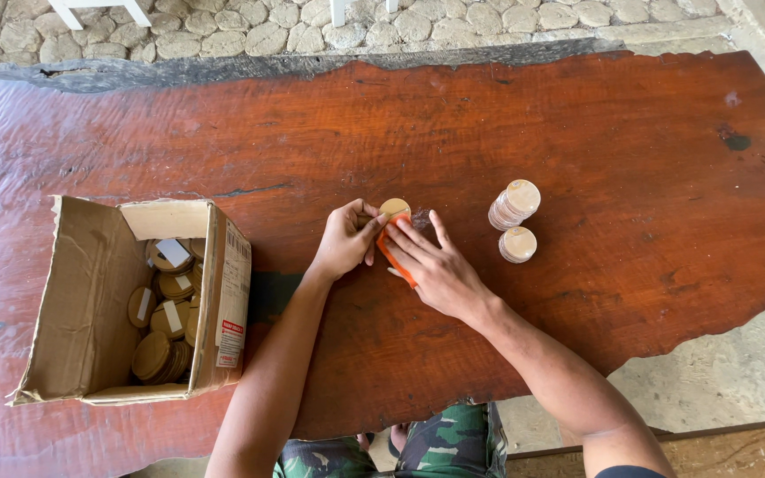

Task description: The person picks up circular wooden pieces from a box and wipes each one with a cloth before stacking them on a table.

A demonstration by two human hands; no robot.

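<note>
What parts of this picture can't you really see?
Head view:
- Wooden disc: mostly covered by the left hand and right hand.
- Orange pad: largely under the right hand's fingers.
- Cardboard box: its walls hide some of the discs inside; their number is unclear.
- Two stacks of discs: too small to count.
- White furniture legs: cut off by the top edge.

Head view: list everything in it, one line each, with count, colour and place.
Table: one, reddish-brown wood slab, fills the view.
Cardboard box: one, brown, open, on the table's left.
Discs in box: many, tan, some with white labels.
Disc stacks: two, pale tan, right of the hands.
Single disc: one, tan, held at centre.
Orange piece: one, under the right hand.
Stone paving: grey, beyond the table.
Left hand: grips the single disc.
Right hand: presses the orange piece.
</note>
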